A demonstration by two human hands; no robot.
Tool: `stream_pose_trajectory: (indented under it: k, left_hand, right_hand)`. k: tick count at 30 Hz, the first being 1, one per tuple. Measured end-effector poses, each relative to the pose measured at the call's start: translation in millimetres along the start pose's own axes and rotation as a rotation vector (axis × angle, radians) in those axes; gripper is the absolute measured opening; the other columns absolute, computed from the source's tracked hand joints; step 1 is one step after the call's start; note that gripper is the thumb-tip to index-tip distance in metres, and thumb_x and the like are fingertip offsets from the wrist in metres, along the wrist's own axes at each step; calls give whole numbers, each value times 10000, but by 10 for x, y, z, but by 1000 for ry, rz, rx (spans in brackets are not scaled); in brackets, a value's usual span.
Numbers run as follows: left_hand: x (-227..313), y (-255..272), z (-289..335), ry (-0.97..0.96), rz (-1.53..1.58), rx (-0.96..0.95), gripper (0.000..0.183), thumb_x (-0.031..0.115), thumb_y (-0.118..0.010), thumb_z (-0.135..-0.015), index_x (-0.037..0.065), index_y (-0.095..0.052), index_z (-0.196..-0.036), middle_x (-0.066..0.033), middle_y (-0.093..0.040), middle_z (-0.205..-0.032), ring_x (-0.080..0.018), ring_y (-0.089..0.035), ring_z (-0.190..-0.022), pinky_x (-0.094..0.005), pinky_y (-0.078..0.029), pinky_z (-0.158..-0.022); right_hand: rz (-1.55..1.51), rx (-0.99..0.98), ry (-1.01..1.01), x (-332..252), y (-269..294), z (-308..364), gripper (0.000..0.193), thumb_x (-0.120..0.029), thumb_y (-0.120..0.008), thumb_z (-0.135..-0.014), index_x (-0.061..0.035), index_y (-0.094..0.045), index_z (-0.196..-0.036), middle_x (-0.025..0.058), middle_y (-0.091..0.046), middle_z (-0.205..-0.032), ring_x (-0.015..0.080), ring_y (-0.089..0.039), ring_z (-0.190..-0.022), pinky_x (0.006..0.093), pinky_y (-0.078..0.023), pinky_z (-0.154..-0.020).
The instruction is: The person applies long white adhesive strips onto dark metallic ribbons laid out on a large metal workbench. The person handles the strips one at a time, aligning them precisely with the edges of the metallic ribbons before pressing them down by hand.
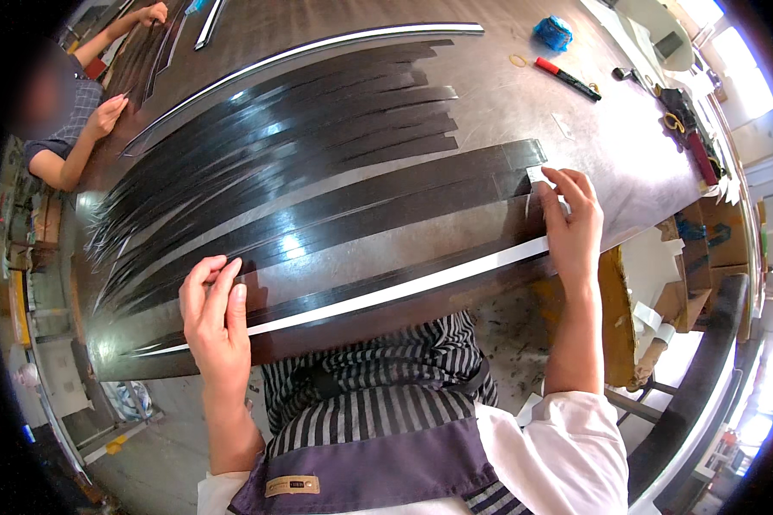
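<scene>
Striped apron point(361, 408) closest to us, filling the near side of the white strip point(507, 257), which runs along the near edge of the table point(507, 112)! Left hand point(215, 313) comes up over the strip's left part, wrist raised, fingers curled forward, thumb near the forefinger; whether it grips anything, I can't tell. Right hand point(571, 210) bends in at the strip's right end, thumb and forefinger pinched together on a small white tag point(535, 173), just beside the dark bands point(455, 176) lying beyond the strip. Containers now: a yellowish box point(614, 300) sits below and right of the strip, a brown carton point(726, 245) farther right, contents unclear in both. Looking beyond the strip, a fan of black lengths point(266, 129) overlaps in layers, and past it a long white-faced bar point(343, 40). Far beyond the strip's right end: blue bundle point(553, 34), red marker point(567, 78), scissors point(674, 123). Far left beyond it, a co-worker point(73, 107) has both hands up. Both of the near person's hands cover bits of the strip!
</scene>
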State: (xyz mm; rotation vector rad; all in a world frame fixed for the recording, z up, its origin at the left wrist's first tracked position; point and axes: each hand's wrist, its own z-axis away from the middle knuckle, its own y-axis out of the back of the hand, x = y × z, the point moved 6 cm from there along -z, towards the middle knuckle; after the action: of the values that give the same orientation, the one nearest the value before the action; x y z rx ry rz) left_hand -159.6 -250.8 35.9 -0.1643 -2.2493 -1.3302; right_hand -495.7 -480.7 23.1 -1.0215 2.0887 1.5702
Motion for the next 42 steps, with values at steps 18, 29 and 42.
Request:
stream_pose_trajectory:
  k: [18, 29, 42]
  left_hand:
    - [2, -151, -78, -24, 58, -73, 233, 62, -641, -899, -6, -682, -1118, -103, -582, -1098, -245, -560, -959, -348, -469, -855]
    - [-182, -20, -23, 145, 328, 124, 259, 44, -645, -912, -22, -594, -1157, -152, -696, -1077, -236, -684, -981, -348, -528, -878]
    - [-254, -1, 28, 136, 309, 39, 241, 8, -604, -930, -33, -588, -1167, -130, -675, -1125, -187, -650, -1030, -315, -505, -914]
  right_hand:
    - [-589, 64, -243, -63, -146, 6, 265, -214, -691, -928, -4, -700, -1089, 33, -693, -953, 96, -607, -831, 236, -467, -733]
    - [-1248, -161, -398, -54, -150, -158, 303, 30, -636, -898, 25, -615, -1200, 75, -683, -973, 95, -635, -794, 205, -509, -675]
    - [-1373, -203, -353, -1, -266, -298, 409, 70, -588, -870, 30, -560, -1276, 49, -626, -966, 100, -586, -800, 255, -500, -709]
